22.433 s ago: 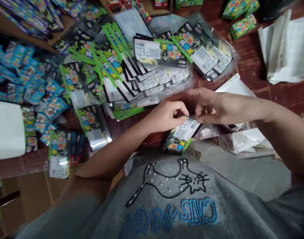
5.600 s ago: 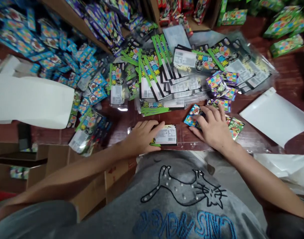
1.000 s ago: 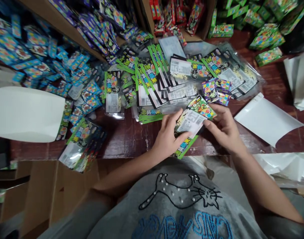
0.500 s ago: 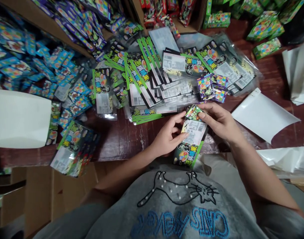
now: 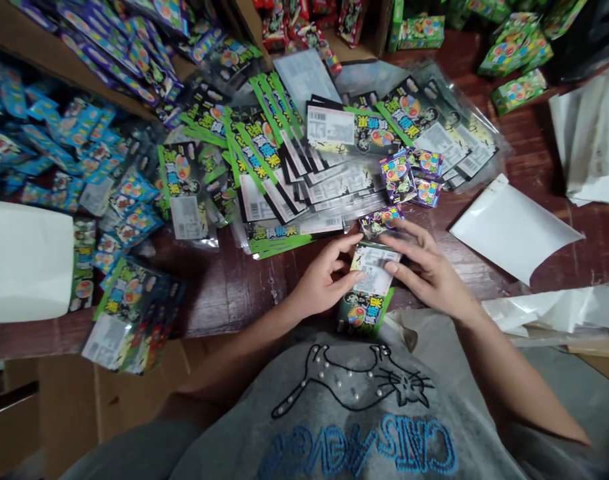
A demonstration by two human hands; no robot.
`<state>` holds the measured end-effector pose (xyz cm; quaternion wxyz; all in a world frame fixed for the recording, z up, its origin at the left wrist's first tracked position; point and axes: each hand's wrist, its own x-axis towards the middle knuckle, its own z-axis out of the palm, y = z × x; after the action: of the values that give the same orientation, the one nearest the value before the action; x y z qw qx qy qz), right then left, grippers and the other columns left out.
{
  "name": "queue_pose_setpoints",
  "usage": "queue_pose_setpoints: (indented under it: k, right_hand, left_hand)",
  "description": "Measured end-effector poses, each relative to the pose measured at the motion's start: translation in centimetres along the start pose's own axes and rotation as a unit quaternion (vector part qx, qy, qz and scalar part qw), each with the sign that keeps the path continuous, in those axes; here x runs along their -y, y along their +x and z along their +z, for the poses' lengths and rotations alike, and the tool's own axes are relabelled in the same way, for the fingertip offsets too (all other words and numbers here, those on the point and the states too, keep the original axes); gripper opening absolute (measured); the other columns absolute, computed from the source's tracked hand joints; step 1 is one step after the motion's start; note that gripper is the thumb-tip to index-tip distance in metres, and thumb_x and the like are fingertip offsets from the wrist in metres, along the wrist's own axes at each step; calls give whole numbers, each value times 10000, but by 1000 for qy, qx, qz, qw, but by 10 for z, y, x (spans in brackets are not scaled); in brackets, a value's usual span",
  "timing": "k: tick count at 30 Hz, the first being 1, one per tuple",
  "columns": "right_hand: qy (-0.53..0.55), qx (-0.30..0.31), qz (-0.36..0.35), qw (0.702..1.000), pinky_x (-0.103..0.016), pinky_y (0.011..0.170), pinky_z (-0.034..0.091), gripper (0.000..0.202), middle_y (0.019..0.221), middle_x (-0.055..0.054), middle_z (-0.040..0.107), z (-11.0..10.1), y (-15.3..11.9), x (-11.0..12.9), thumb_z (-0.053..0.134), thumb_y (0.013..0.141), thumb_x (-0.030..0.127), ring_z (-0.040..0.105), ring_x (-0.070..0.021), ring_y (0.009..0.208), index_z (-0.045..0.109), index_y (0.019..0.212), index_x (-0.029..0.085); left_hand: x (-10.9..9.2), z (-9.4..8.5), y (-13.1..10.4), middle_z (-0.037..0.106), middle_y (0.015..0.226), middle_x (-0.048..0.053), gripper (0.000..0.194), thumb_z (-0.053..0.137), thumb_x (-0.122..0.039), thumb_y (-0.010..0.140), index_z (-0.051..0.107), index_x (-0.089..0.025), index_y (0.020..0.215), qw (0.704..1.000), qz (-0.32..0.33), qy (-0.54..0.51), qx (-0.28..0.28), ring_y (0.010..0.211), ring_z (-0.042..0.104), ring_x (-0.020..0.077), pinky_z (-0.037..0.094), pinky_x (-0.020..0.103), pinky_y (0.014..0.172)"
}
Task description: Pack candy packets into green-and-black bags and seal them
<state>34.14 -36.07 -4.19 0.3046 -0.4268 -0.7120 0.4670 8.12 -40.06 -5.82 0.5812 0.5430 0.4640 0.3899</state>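
A clear candy bag [image 5: 377,270] with a black-and-green printed card and a white label lies at the table's front edge, its lower end over the edge. My left hand [image 5: 324,280] pinches its left side between thumb and fingers. At the upper right of the same bag is my right hand [image 5: 429,270], thumb on the label's edge and fingers bent over the bag's top. Just beyond the fingertips lies a small purple candy box [image 5: 382,221]. More purple boxes [image 5: 398,177] sit behind it. What is inside the bag is hidden.
Behind my hands spreads a pile of flat printed bags [image 5: 279,160]. Blue candy packs [image 5: 79,147] heap at left beside a white tray [image 5: 27,260] and filled bags [image 5: 129,313]. Cartons hold purple and red packs [image 5: 284,23]. Green boxes [image 5: 519,91] and a white sheet [image 5: 517,227] lie right.
The small green box at the bag's mouth is no longer visible. My right hand has drawn back a little from the top, uncovering a purple box. The view has shifted slightly.
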Motion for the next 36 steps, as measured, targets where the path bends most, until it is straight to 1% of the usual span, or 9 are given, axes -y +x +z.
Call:
queue_pose_setpoints:
  k: [3,6,9,12,18,23,29,33,36]
  right_hand:
    - [97,-99,89,986,-428,992,678,512,1487,-75,626,16,-20,-2,803,972,402,754,-205,1129,630,1454,392]
    - [164,-150,143,964,-333,814,683,374,1153,-23,726,31,-31,0,830,936,460,739,-152,866,681,1253,327]
    - [176,-157,166,957,-327,807,668,320,1046,-15,765,37,-29,5,811,937,505,738,-161,879,729,1168,299]
    - [189,-126,152,962,-365,884,670,238,1059,-22,803,36,-24,8,791,954,486,763,-177,945,780,1087,289]
    - [157,-178,101,966,-423,1067,636,301,1255,-40,807,34,-27,6,746,1004,384,773,-193,1152,773,1300,336]
    - [140,-95,97,981,-399,1012,640,126,1131,-22,849,11,-28,8,815,954,397,789,-192,1063,865,1038,318]
    - [169,-101,218,956,-310,735,610,310,866,-30,835,-8,-15,12,889,854,531,724,-154,747,828,881,228]
    - [174,-56,223,958,-345,800,628,372,922,-52,852,-15,-20,9,873,855,592,756,-182,803,848,902,224]
    - [153,10,157,976,-396,923,641,321,1063,-61,856,-26,-28,5,761,973,567,793,-211,964,865,983,264]
  left_hand:
    - [3,-7,3,671,1236,70,519,774,-289,951,597,-257,1438,1000,7,14,-11,1120,685,196,655,297,904]
    - [4,-11,6,706,1148,51,432,797,-318,941,646,-247,1339,1000,14,26,0,1039,697,174,633,262,840]
    - [-1,-11,12,753,1125,51,192,716,-349,1022,721,-231,1173,998,32,49,-21,1046,720,171,610,302,928]
    - [-8,-6,18,785,1234,73,165,674,-353,1057,754,-212,1026,997,18,57,-50,1158,736,195,579,359,1047]
    - [-13,4,27,826,1031,44,214,744,-338,987,712,-219,1162,995,-4,32,-94,952,778,170,616,299,852]
    - [-20,2,32,836,1114,68,151,746,-359,969,777,-212,952,998,-5,70,7,1030,785,183,621,340,958]
    - [-36,11,47,805,877,32,117,743,-310,918,754,-194,909,996,-54,66,32,774,731,147,603,299,746]
    - [-38,10,52,831,928,46,149,773,-349,915,781,-199,916,994,-57,65,74,826,759,162,626,325,796]
    - [-29,9,52,843,1022,57,182,826,-374,897,791,-219,985,992,-49,53,104,898,784,176,646,346,852]
